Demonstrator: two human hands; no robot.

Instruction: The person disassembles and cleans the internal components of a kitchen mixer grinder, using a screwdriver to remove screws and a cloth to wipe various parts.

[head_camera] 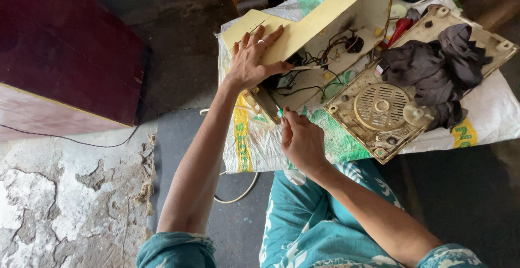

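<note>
A cream-yellow plastic appliance housing [319, 21], opened up and tilted on its edge, lies on a white woven sack with green and yellow print [254, 138] spread over the floor. Its inside faces the camera and shows grimy walls, a tangle of black wires [319, 57] and small dark parts. Just beside it to the right lies a dirty cream base plate with a round slotted grille [381, 107], with a dark grey crumpled cloth [433, 65] heaped on its upper part. The left hand [252, 62] lies flat and spread on the housing's outer wall, fingers extended, thumb hooked over the lower edge, a ring on one finger, pressing the shell steady. The right hand [302, 141] is closed in a pinch around a thin green-handled screwdriver [279, 111], whose tip points up into the housing's lower corner. Both forearms reach forward from teal patterned sleeves. A red-handled tool [400, 30] lies behind the housing, and a dark maroon box [65, 51] stands to the left.
</note>
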